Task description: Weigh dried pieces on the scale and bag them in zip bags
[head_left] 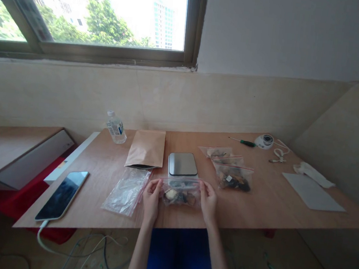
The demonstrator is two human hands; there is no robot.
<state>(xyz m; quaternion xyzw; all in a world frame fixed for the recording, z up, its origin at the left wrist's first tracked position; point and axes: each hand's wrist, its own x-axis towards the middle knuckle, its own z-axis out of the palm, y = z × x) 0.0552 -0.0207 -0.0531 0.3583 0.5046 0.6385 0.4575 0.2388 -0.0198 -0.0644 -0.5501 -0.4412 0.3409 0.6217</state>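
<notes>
Both hands at the near edge of the worktop (271, 206), just in front of the scale (183, 164). Left hand (151, 199) & right hand (208, 202) each pinch one end of a small clear zip bag (180, 193), fingers (158, 186) closed on its top corners. The bag is stretched between them, w/ dark & pale bits inside, its top edge overlapping the front of the scale. Left of the scale: a brown paper pouch (146, 149) lying flat; in front of that, an empty clear bag (127, 191), just beside the left hand. Further left, a water bottle (116, 127) at the back & a phone (62, 195) near the front edge, cable plugged in. Right of the scale: two filled bags (233, 176), partly overlapping. Well to the right at the back, a green-handled screwdriver (244, 142); a grey sheet (313, 192) far right.
</notes>
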